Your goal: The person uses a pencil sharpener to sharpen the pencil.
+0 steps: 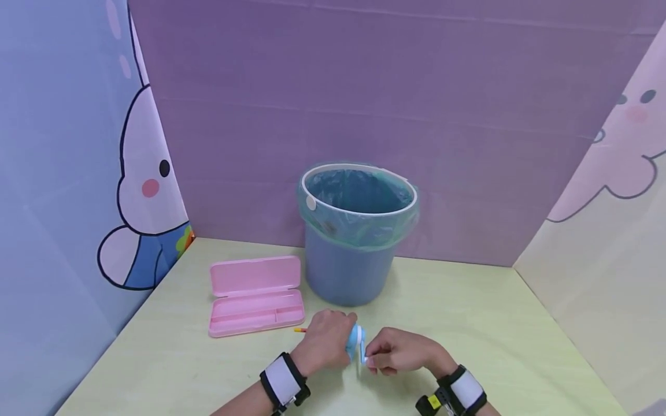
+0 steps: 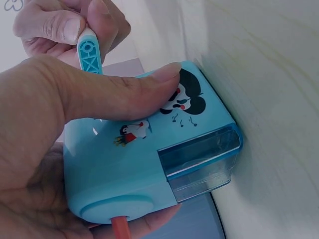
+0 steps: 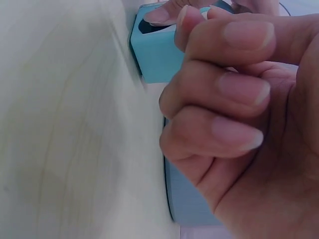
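A light blue crank pencil sharpener (image 2: 144, 164) with cartoon stickers and a clear shavings drawer (image 2: 202, 159) is gripped by my left hand (image 1: 328, 338), its thumb across the printed face. From the sharpener's round front sticks a pencil (image 2: 120, 228), reddish in the left wrist view; its yellow-orange end shows left of the hand in the head view. My right hand (image 1: 403, 351) pinches the knob of the crank handle (image 2: 89, 52) between thumb and curled fingers. In the right wrist view, those fingers hide most of the handle and part of the sharpener.
An open pink pencil case (image 1: 257, 312) with compartments lies on the pale table (image 1: 520, 346), left of the hands. Behind them stands a blue bucket (image 1: 346, 271) lined with a green plastic bag (image 1: 359, 228). Printed cloth walls enclose the table's back and sides.
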Action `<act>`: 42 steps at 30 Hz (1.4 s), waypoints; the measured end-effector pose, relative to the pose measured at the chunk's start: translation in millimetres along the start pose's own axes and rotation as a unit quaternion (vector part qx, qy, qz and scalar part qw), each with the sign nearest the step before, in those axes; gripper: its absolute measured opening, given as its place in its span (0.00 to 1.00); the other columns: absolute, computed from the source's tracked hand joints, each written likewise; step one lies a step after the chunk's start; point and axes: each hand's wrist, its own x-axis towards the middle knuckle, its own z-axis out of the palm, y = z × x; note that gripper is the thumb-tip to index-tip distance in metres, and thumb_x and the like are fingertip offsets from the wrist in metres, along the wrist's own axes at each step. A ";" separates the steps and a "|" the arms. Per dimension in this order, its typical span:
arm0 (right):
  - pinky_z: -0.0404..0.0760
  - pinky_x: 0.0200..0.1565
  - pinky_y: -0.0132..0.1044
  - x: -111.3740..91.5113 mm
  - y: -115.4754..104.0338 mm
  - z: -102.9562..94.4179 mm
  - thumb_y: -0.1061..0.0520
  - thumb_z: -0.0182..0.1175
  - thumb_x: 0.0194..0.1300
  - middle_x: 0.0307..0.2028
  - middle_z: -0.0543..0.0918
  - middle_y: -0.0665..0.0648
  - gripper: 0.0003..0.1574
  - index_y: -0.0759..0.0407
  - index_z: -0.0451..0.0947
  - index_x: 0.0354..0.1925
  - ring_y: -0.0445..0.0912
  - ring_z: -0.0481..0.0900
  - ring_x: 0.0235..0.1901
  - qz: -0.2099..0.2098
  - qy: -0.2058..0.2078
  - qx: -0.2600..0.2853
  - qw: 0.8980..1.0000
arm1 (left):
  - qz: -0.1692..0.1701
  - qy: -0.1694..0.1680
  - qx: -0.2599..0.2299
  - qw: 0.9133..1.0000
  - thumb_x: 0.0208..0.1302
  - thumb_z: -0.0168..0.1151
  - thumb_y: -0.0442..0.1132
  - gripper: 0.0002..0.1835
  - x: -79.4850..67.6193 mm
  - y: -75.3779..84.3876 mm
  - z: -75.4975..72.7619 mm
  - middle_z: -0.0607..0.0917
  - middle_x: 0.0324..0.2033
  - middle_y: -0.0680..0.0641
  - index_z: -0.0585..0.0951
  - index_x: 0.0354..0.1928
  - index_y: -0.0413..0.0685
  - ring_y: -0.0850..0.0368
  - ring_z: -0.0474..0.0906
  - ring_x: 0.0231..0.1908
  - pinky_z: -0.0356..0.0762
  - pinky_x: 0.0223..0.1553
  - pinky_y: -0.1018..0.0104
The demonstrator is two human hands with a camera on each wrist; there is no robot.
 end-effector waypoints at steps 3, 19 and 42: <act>0.62 0.23 0.26 -2.6 -2.2 -0.7 0.59 0.50 0.73 0.14 0.66 0.45 0.18 0.66 0.76 0.28 0.35 0.63 0.14 -0.008 0.004 0.012 1.000 | 0.002 0.000 -0.001 1.000 0.37 0.77 0.45 0.22 0.3 0.5 0.1 0.72 0.21 0.55 0.74 0.33 0.53 0.61 0.68 0.23 0.68 0.26 0.64; 0.61 0.25 0.29 -6.5 -16.0 -13.6 0.55 0.50 0.75 0.16 0.65 0.47 0.20 0.68 0.75 0.30 0.37 0.62 0.16 -0.038 0.075 0.005 0.996 | 0.003 -0.002 -0.007 1.000 0.38 0.76 0.45 0.21 -0.1 -1.1 1.0 0.71 0.21 0.56 0.73 0.33 0.54 0.62 0.67 0.22 0.66 0.24 0.66; 0.66 0.25 0.31 15.1 3.9 -35.9 0.51 0.50 0.75 0.15 0.67 0.45 0.15 0.47 0.79 0.32 0.37 0.62 0.15 0.010 0.194 -0.086 0.977 | 0.006 0.007 -0.009 1.000 0.37 0.77 0.47 0.23 1.4 -2.9 -1.2 0.72 0.21 0.56 0.75 0.34 0.52 0.62 0.67 0.22 0.66 0.24 0.66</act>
